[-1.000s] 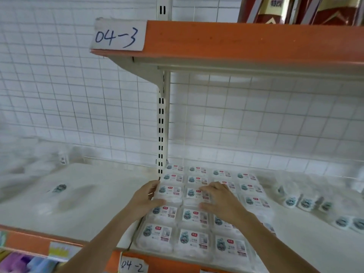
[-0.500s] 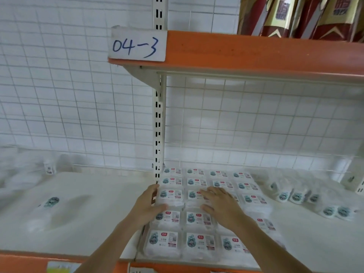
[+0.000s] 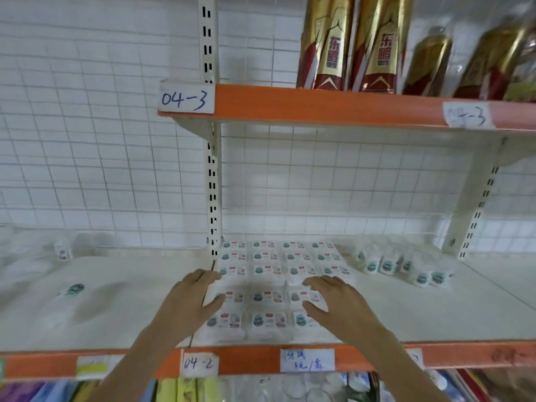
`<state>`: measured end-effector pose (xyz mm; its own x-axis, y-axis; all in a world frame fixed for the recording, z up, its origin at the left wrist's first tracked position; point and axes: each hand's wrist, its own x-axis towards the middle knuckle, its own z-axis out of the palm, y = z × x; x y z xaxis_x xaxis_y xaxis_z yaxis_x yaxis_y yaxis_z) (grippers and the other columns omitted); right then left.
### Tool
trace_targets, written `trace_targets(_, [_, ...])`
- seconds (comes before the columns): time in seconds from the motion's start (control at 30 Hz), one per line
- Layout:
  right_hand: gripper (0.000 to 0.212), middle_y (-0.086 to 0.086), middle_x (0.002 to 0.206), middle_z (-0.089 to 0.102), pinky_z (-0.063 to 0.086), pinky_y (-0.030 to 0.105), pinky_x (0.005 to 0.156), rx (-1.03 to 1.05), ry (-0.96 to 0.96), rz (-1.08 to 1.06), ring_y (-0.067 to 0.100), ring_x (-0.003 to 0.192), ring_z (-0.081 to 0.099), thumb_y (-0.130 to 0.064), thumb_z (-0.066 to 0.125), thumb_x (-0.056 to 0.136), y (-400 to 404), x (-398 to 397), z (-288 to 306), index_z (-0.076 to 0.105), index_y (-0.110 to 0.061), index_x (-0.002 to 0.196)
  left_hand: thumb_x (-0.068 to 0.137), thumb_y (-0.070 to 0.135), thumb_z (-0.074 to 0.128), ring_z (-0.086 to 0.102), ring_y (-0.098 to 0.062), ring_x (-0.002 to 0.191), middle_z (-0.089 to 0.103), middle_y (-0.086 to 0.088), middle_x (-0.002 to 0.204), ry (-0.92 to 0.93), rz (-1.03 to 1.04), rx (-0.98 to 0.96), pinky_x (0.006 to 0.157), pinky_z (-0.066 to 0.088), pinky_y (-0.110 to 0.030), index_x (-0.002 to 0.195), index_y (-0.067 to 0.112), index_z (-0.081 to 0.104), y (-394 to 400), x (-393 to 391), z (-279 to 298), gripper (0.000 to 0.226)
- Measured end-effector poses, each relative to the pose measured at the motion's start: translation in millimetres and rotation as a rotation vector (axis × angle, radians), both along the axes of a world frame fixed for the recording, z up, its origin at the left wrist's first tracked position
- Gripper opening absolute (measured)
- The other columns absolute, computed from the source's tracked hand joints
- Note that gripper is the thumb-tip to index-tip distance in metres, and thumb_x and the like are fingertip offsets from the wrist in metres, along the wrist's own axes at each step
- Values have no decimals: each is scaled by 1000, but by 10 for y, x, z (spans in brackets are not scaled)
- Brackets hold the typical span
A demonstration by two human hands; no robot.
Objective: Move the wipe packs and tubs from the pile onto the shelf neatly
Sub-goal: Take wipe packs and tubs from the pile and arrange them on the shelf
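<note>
White shelf [image 3: 435,311], wire-grid back: you're squaring up the wipe-pack grid [image 3: 278,274], left hand [image 3: 190,300] and right hand [image 3: 336,303] flat, fingers spread, gripping nothing. Next, reach for the loose pile [image 3: 403,262] to your right.

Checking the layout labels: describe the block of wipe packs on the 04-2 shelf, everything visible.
The wipe packs are flat white pouches, seemingly soft plastic, each with a printed label. They lie flat in a tidy grid, four across, from the back wire grid to the front edge. The left hand and right hand rest on the nearer rows, fingers spread.
</note>
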<state>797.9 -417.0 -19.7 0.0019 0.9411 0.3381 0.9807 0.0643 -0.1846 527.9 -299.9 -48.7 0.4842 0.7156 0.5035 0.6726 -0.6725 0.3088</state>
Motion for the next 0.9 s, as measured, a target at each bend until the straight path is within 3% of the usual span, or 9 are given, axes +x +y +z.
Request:
trace_targets(0.07, [37, -15, 119, 54, 37, 16, 86, 13, 86, -30, 5, 111, 50, -43, 49, 91, -394, 51, -85, 46, -33, 127, 77, 50, 41, 63, -10, 82, 62, 7, 90, -14, -50, 102, 68, 54, -27, 101, 20, 62, -296, -20, -56, 43])
trace_targets(0.17, [33, -17, 111, 51, 39, 15, 80, -29, 143, -15, 5, 106, 51, -41, 52, 90, -972, 132, -324, 43, -38, 122, 75, 44, 44, 54, 2, 78, 60, 11, 83, -66, -48, 72, 64, 48, -18, 96, 28, 56, -818, -71, -171, 29])
trace_targets(0.23, [33, -18, 105, 48, 38, 15, 73, -84, 148, -28, 6, 98, 53, -41, 56, 88, -1344, 124, -493, 38, -45, 116, 75, 43, 45, 54, 1, 76, 59, 13, 81, -43, -24, 78, 62, 43, -15, 94, 30, 53, -1166, -143, -300, 24])
trace_targets(0.37, [48, -19, 89, 49, 37, 11, 59, -106, 94, 48, -1, 86, 58, -35, 79, 68, -1812, -55, -753, 54, -38, 109, 74, 42, 45, 60, -8, 64, 60, 10, 75, 72, 49, 30, 52, 45, -19, 92, 28, 54, -1857, -424, -565, 25])
trace_targets(0.47, [35, -20, 101, 48, 37, 14, 77, -207, 165, 145, 3, 103, 53, -39, 61, 85, -1992, -340, -926, 49, -37, 118, 75, 47, 41, 62, -11, 69, 62, 5, 80, 39, 125, -94, 55, 46, -20, 96, 23, 59, -2381, -764, -715, 36])
trace_targets(0.53, [35, -18, 105, 51, 40, 19, 83, -228, 179, 213, 5, 104, 52, -37, 60, 86, -2029, -567, -1015, 49, -35, 119, 76, 52, 37, 60, -14, 81, 61, 3, 91, 35, 220, -163, 64, 48, -23, 106, 18, 61, -2696, -1044, -771, 51])
trace_targets(0.67, [37, -14, 115, 52, 42, 23, 87, -301, 214, 376, 8, 109, 51, -33, 59, 88, -1995, -1188, -1038, 48, -33, 124, 88, 33, 56, 57, -9, 94, 56, 6, 104, 38, 397, -229, 71, 44, -18, 116, 18, 55, -3146, -1692, -788, 32])
trace_targets(0.9, [41, -15, 121, 49, 41, 22, 82, -349, 219, 622, 8, 111, 48, -38, 54, 90, -1725, -2420, -977, 43, -34, 129, 89, 28, 57, 58, -14, 94, 58, 3, 110, 5, 660, -298, 77, 47, -26, 119, 20, 54, -3492, -2717, -685, 31])
